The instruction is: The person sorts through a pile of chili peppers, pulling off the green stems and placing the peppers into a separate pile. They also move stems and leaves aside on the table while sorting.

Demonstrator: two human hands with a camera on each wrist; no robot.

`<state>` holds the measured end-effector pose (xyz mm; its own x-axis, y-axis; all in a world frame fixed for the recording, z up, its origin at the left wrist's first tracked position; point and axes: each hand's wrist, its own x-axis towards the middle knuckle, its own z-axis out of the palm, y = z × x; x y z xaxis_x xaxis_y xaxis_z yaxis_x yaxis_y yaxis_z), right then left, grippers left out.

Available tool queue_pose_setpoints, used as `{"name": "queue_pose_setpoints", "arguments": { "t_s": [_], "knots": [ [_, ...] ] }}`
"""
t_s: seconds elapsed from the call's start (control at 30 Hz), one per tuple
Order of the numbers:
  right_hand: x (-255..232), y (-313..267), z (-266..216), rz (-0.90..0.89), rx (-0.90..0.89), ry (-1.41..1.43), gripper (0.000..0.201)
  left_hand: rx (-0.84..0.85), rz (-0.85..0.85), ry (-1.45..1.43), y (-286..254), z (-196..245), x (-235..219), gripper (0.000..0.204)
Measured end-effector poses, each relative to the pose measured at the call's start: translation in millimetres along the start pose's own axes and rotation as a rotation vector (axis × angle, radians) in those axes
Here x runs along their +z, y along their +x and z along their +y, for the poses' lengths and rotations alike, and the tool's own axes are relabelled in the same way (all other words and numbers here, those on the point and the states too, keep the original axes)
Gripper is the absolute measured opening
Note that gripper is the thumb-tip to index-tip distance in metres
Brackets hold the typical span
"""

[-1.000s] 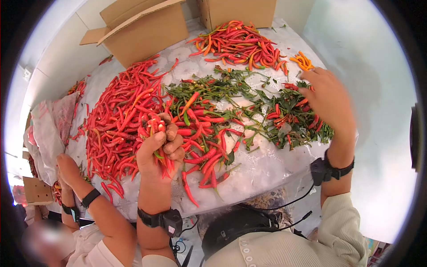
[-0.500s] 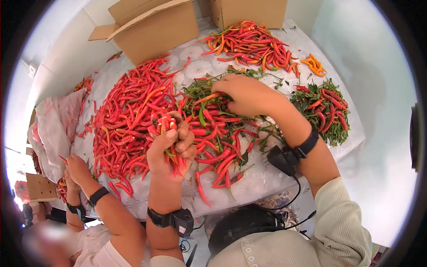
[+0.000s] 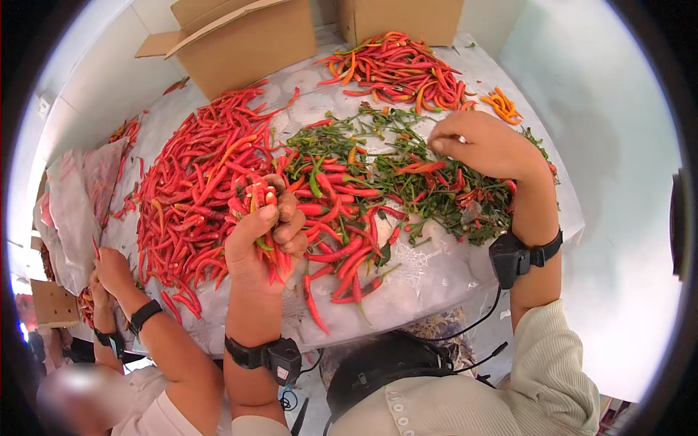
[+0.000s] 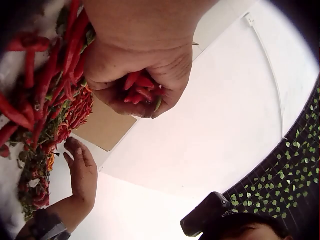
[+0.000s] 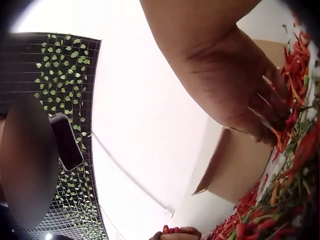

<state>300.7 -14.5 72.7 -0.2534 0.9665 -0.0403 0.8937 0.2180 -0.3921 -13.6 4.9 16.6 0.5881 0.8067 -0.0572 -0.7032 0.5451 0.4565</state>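
A pale table with a shiny clear covering (image 3: 418,291) fills most of the scene. Across its left half spreads a broad heap of slim red chillies (image 3: 189,189). Behind that, on the far left, stands a brown cardboard box with raised flaps (image 3: 247,54), and a second plain brown cardboard box (image 3: 403,22) stands to its right. A tangled heap of green stems and leaves mixed with red chillies (image 3: 472,200) lies on the right; a smaller far heap of red and orange chillies (image 3: 400,69) is in front of the second box. Between the broad heap and the green one, long red chillies with green stems (image 3: 345,254) lie scattered towards the near edge. A cloudy plastic bag (image 3: 76,218) sits at the far left side, near another person's hands (image 3: 116,280).

The left hand (image 3: 263,243), near the middle, has its fingers curled tightly round a bundle of red chillies (image 3: 256,196), blunt pale ends showing. The right hand (image 3: 480,142) hangs over the green heap, fingers loosely bent and nothing visible in them; whether the fingertips touch anything I cannot tell. A little cluster of orange chillies (image 3: 502,107) lies just beyond it.
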Motion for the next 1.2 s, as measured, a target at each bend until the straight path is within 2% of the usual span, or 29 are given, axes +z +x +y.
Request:
{"name": "queue_pose_setpoints", "arguments": {
  "t_s": [0.17,0.33,0.43,0.53,0.63,0.73,0.83,1.03,1.13,1.2],
  "knots": [
    [32,42,-10,0.196,-0.169,0.048,0.024,-0.001,-0.03,-0.005,1,1,-1,0.037],
    [64,101,-38,0.162,-0.248,-0.054,0.042,0.001,-0.044,-0.032,1,1,-2,0.037],
    [72,121,-42,0.053,-0.22,-0.006,0.046,0.031,-0.101,-0.028,2,5,-4,0.036],
    [64,118,-38,-0.058,-0.173,-0.099,0.04,0.062,-0.097,-0.023,2,7,-2,0.036],
    [56,102,-28,-0.085,-0.164,-0.11,0.032,0.055,-0.057,-0.029,2,5,-2,0.036],
    [46,83,-9,-0.016,-0.164,-0.029,0.023,0.033,-0.039,-0.014,2,2,-2,0.036],
    [32,57,1,0.127,-0.207,0.052,0.019,0.018,-0.021,-0.004,2,0,0,0.037],
    [23,22,-9,0.32,-0.092,0.021,0.016,-0.03,-0.008,0.038,4,-5,-1,0.039],
    [41,29,1,0.465,-0.004,-0.106,0.016,-0.045,0.014,0.057,3,-7,0,0.039],
    [46,22,1,0.385,0.0,-0.071,0.017,-0.042,0.021,0.067,4,-7,1,0.038]
  ]
}}
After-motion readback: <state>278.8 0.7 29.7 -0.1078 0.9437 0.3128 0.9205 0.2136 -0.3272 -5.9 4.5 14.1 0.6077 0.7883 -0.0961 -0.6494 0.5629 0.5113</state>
